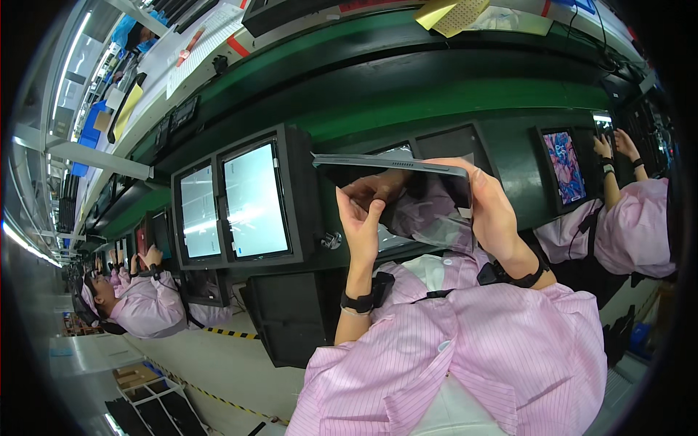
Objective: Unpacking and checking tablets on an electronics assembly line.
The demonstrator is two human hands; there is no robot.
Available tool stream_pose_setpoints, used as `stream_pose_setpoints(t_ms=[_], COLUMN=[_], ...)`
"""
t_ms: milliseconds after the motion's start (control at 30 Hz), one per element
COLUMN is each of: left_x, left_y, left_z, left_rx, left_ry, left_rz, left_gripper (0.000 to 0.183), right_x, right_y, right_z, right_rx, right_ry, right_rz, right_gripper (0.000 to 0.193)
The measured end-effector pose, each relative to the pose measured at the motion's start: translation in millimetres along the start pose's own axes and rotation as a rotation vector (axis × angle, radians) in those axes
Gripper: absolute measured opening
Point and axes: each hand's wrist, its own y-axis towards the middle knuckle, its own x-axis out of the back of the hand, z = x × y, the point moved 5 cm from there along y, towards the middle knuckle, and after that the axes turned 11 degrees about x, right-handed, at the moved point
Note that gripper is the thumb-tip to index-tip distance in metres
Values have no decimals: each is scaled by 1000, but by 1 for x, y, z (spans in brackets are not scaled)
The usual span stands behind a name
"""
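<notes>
So we're holding a dark-screened tablet (436, 198) up in front of our chest, near the edge of the green bench (451, 102), with its glass facing us and one long edge uppermost. Our right hand (496, 211) is doing the carrying: it's closing around the right end, fingers lying along the top edge, probably because gripping an end is leaving most of the screen uncovered. Our left hand (360, 221) is sitting palm-up by the lower left part, partly open, thumb standing apart from the fingers. It's showing up in the glass as a reflection, so it must be pretty close, but we can't tell whether it's actually touching.

Over to the left, a black tray (297, 196) is holding two white-lit tablets (256, 200) side by side in separate recesses, which we're guessing is stopping them sliding or knocking together. What looks like crumpled clear film (332, 240) is lying between that tray and our left hand. We're wearing black wrist straps (358, 301) on both arms too.
</notes>
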Motion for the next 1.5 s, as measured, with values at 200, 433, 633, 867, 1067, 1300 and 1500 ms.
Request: stream_pose_setpoints(t_ms=[200, 433, 633, 867, 1067, 1300, 1500], left_x=[7, -47, -68, -86, -70, -54, -45], left_y=[-5, -3, 2, -15, -28, -39, -47], left_z=[-34, -96, -67, -45, -49, -48, -50], left_rx=[157, 353, 477, 334, 621, 741, 746], left_ry=[195, 642, 183, 185, -142, -325, -504], left_rz=[197, 928, 347, 98, 421, 632, 643], left_gripper=[45, 65, 21, 37, 37, 45, 42], right_x=[32, 11, 50, 102, 130, 114, 111], right_y=[10, 52, 45, -33, -24, -3, 4], right_z=[2, 21, 35, -104, -89, -58, -60], right_rx=[32, 286, 510, -356, -125, -77, -134], right_ry=[-335, -635, -1334, 730, 301, 148, 92], right_rz=[-275, 466, -53, -772, -778, -617, -635], right_gripper=[36, 19, 33, 44, 21, 31, 43])
